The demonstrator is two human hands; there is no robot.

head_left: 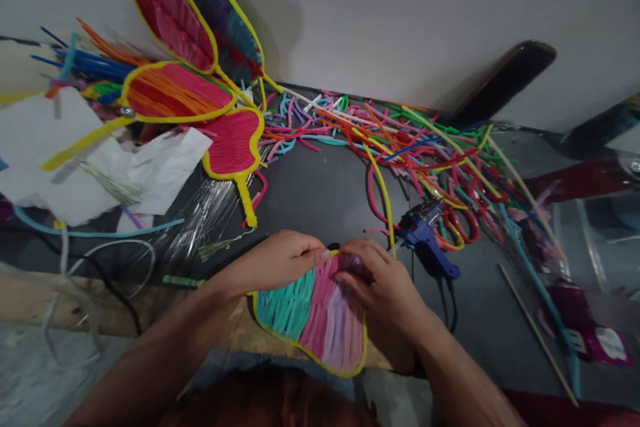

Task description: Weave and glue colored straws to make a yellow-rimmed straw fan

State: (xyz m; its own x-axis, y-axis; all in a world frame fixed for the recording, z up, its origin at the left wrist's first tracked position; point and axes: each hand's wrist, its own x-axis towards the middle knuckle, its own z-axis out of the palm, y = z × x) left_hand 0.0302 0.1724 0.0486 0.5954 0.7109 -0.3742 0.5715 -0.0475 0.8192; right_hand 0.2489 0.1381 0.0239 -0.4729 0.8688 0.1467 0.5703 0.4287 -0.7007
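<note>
Close in front of me is a pipe-cleaner hand fan [295, 310], with a yellow rim and rows of teal, pink and lilac fill. My left hand [283, 259] is closed on its upper rim, thumb and fingers pressed together. The fingers of my right hand [383, 280] are bent around the upper right part and pinch it there, hiding that stretch of rim. A green twisted handle [183, 281] sticks out to the left beyond my left wrist. Just right of my right hand lies a blue glue gun [425, 240], apart from it.
Finished-looking yellow-rimmed fans, one pink [233, 143], one orange and red [175, 93], stand at the upper left near white paper [175, 153]. Loose pipe cleaners [340, 123] pile along the wall. Red-handled scissors [467, 227], a thin stick [537, 333] and a dark phone-like slab [505, 80] are at right.
</note>
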